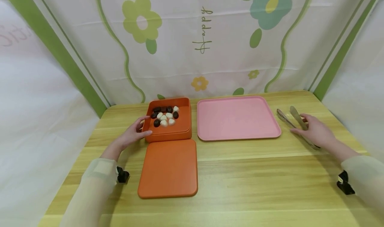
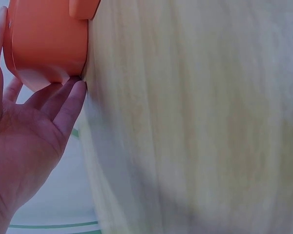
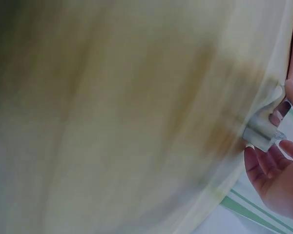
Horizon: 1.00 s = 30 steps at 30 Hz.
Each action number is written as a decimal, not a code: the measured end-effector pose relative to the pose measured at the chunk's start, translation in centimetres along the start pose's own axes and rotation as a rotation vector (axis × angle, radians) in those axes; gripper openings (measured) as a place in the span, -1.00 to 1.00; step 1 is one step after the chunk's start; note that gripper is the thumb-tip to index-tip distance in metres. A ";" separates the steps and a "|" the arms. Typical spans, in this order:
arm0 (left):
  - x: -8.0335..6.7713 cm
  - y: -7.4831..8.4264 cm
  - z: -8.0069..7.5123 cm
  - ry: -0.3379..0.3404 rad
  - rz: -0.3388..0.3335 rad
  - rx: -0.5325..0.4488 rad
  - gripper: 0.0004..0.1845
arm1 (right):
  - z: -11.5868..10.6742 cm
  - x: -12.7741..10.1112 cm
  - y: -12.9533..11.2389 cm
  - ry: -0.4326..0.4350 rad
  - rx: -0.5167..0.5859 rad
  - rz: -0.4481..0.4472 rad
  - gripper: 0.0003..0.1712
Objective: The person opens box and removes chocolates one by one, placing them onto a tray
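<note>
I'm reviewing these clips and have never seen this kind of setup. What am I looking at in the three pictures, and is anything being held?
No machine here: a person works with two bare hands. The wide picture comes from a camera on the head; the two blurry close-ups come from cameras on each wrist.

On the wooden table stand an orange box holding dark and white pebbles, its orange lid lying flat in front of it, and a pink tray.

The left hand rests open against the box's side. The right hand lies over metal tongs, touching them; whether it grips them is unclear.
</note>
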<state>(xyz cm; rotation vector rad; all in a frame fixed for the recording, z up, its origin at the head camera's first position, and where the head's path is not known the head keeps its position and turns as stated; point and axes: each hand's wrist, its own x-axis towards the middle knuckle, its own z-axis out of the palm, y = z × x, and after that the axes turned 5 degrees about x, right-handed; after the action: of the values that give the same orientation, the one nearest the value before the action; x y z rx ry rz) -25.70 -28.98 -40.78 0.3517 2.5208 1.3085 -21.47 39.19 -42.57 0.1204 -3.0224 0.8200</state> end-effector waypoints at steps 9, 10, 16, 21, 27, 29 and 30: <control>0.0 0.6 0.0 0.005 0.000 -0.015 -0.21 | 0.3 -0.3 0.5 0.026 -0.028 -0.043 -0.07; -0.1 0.7 0.0 0.002 0.003 -0.022 -0.21 | 0.3 -0.3 0.5 0.033 -0.029 -0.052 -0.10; -0.2 0.6 0.1 -0.006 0.002 -0.035 -0.19 | 0.2 -0.5 0.9 0.081 -0.002 -0.101 -0.30; -0.1 0.5 0.1 -0.006 0.003 -0.031 -0.19 | -0.4 -0.9 0.9 0.100 0.017 -0.128 -0.36; -0.1 0.6 0.0 -0.003 0.001 -0.020 -0.20 | -1.6 -0.6 0.2 0.131 0.024 -0.121 -0.37; -0.2 0.6 0.0 -0.004 0.002 -0.016 -0.19 | -2.0 -0.4 -0.3 0.143 0.032 -0.120 -0.36; -0.2 0.6 0.0 -0.005 0.002 -0.016 -0.19 | -2.3 -0.3 -0.5 0.150 0.031 -0.120 -0.36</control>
<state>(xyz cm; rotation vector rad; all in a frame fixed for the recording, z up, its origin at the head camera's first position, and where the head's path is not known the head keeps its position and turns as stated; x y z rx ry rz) -25.48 -28.68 -40.28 0.3531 2.5049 1.3267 -21.20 39.90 -40.35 0.2273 -2.8325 0.8262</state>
